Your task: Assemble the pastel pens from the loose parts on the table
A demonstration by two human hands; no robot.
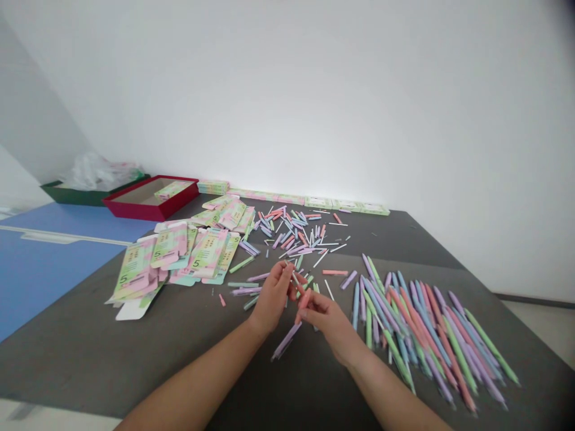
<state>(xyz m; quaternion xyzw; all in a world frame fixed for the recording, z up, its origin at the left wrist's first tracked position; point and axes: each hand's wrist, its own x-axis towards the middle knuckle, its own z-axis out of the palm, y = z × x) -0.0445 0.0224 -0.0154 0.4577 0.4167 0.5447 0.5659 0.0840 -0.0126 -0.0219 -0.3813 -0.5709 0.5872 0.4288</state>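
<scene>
Two bare forearms lie nearest the camera and extend forward over a dark table. Clock positions are taken from the hands, with 12 o'clock toward the wall.

Left hand: fingers curled, thumb and forefinger closed in a pinch on a thin white rod. Right hand: thumb and fingertips closed on a salmon tube, remaining fingers loosely bent. The rod and tube are held above the table, meeting end to end or nearly so; blur hides the exact contact. A purple pen piece sits at 7 o'clock, just below the tube; whether it is joined to the tube cannot be told.

Step in hand, as judged: mating of rod and tube. The direction, insertion or removal, cannot be determined. The next move calls for the rod to be kept in line with the tube mouth, the tube held steady, and the grip light enough to avoid bending the rod.

Surrounding stock: loose pen parts are scattered at 12 o'clock; pens form a broad pile from 3 to 4 o'clock; printed packets overlap at 10 o'clock. Beyond the packets, also toward 10 o'clock, stands a red tray.
</scene>
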